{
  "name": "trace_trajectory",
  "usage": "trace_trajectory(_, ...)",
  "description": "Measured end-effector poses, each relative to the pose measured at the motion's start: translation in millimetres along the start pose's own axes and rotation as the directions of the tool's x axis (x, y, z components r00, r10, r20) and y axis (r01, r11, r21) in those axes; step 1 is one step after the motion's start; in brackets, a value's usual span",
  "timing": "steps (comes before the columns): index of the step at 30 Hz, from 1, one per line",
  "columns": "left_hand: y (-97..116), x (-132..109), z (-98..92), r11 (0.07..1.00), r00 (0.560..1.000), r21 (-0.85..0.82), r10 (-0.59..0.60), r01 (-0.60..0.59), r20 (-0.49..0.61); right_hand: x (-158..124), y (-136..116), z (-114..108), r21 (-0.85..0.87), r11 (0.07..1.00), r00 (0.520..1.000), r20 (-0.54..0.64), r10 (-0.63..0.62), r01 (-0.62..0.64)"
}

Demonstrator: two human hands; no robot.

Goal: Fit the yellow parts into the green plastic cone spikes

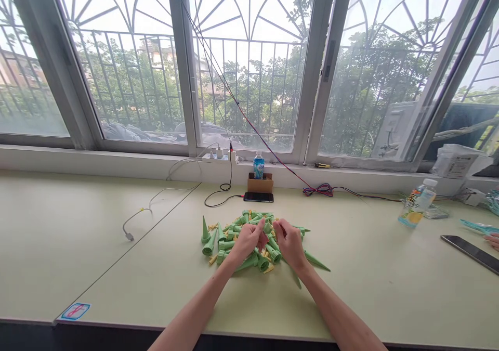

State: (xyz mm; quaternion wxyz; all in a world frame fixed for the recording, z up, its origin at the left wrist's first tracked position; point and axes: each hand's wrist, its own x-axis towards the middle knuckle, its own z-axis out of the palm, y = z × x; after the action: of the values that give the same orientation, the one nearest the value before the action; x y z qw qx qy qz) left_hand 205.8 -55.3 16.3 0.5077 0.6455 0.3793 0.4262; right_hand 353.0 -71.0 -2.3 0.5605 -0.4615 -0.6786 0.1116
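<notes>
A loose pile of pointed green plastic spikes (209, 243) with wide hollow ends lies on the table, mixed with small yellow pieces (212, 260). Over the middle of the pile, my left hand (249, 243) is closed around one green spike (267, 228), whose wide end shows above the thumb. Beside it, my right hand (289, 243) has its fingers pinched together near that end. Whatever lies between the right fingertips is too small or hidden to make out. My wrists cover part of the pile's near side.
Behind the pile a phone (258, 197) lies before a small cardboard box (260, 184) and a blue-labelled bottle (258, 165). At right are a drink bottle (418, 204), another phone (471, 252) and another person's hand (493, 240). Cables (319, 189) run along the windowsill.
</notes>
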Motion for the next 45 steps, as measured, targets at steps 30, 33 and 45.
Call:
trace_trajectory(30,1.4,-0.5,-4.1,1.000,1.000,0.029,-0.001,0.001,0.016,0.8,0.4,-3.7,0.082,0.996,0.994,0.112,0.011,-0.021)
trace_trajectory(33,0.3,0.0,-5.1,0.999,0.999,0.037,0.015,-0.016,0.030,0.6,2.1,-2.8,0.086,0.996,0.994,0.111,0.013,-0.022)
trace_trajectory(45,0.5,-4.5,-6.6,0.988,0.993,0.105,0.105,-0.111,0.061,0.3,4.9,-0.7,0.077,0.996,0.995,0.093,0.043,-0.050)
